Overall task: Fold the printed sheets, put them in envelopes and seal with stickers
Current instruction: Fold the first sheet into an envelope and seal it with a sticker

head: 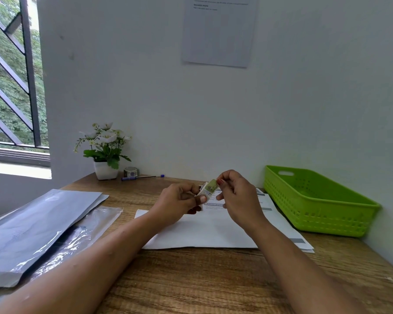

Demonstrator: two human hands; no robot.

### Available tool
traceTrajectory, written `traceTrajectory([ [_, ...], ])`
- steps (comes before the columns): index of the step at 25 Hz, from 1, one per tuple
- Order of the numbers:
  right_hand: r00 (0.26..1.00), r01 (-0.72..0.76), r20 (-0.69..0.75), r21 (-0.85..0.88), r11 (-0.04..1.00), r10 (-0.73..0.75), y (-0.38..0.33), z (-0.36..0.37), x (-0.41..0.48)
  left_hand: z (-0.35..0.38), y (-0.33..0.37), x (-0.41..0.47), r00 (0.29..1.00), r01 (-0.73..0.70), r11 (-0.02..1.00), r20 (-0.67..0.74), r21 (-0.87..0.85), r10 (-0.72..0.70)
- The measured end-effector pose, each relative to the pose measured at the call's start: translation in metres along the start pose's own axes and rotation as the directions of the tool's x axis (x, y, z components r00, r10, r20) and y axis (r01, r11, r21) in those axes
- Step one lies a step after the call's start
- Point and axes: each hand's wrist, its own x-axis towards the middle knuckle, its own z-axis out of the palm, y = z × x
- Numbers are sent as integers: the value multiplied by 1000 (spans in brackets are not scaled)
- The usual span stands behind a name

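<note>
White wall (168, 87) stands behind the brown wooden bench (191, 279). A flat white paper envelope (202, 234) lies on printed white sheets (279, 214) there. Above it, the left hand (178, 203) and the right hand (238, 198) each have a tight grip on one end of a small green-and-white sticker strip (208, 189), pinching it.

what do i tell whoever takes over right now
Left hand and right hand: both pinch a sticker strip above the table, apparently peeling one.
Printed sheets lie under the hands, a plain white piece on top; envelope or folded sheet, cannot tell.
Grey envelopes stacked at left; sticker roll by the flower pot; green basket at right.
Done: no stuck-on sticker in view. Left: stick this one, then fold, fill, seal the rest.
</note>
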Motion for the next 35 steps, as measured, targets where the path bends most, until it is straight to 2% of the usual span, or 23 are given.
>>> traceTrajectory([
  [4, 1000, 16, -13, 1, 1000, -16, -1, 1, -1, -1, -2, 0, 1000, 5, 1000, -19, 5, -5],
  [8, 994, -30, -103, 124, 992, 43, -3, -7, 2, -7, -11, 5, 997, 40, 996, -75, 82, -34],
  [10, 993, -57, -94, 150, 987, 72, -3, -11, 3, -12, -13, 7, 990, 42, 976, -142, 211, -12],
  [13, 995, -94, -9, 146, 985, 97, -5, -10, 1, -20, -12, 8, 981, -3, 819, -156, 573, 112],
  [15, 994, -110, 37, 154, 982, 105, -5, -8, 0, -25, -14, 8, 977, 9, 730, -162, 683, 139],
  [19, 985, -161, 91, 211, 964, 144, -3, -10, 0, -35, -19, 8, 967, 111, 595, -224, 796, 119],
  [22, 981, -164, 131, 169, 972, 143, -1, -9, -1, -39, -24, 11, 967, 190, 493, -248, 849, 54],
  [24, 982, -163, 115, 132, 978, 148, 1, -9, 0, -42, -27, 19, 966, 229, 377, -258, 897, 28],
  [26, 985, -160, 82, 90, 983, 153, 4, -11, 2, -46, -26, 28, 960, 254, 311, -277, 916, 30],
  [28, 979, -181, 104, 63, 981, 174, 7, -13, 4, -49, -25, 36, 952, 291, 305, -306, 907, 2],
  [30, 961, -205, 198, 39, 978, 193, 9, -15, 4, -49, -29, 39, 942, 330, 317, -334, 889, -43],
  [32, 944, -198, 273, 20, 980, 185, 11, -16, 5, -47, -29, 41, 957, 286, 245, -288, 926, -30],
  [33, 944, -181, 282, 17, 983, 169, 10, -17, 6, -44, -24, 41, 972, 217, 253, -232, 943, 29],
  [34, 950, -162, 273, 15, 987, 152, 9, -18, 7, -38, -16, 41, 984, 115, 343, -155, 932, 90],
  [35, 957, -144, 256, 12, 989, 136, 7, -20, 8, -30, -5, 39, 991, 0, 498, -68, 867, 119],
])
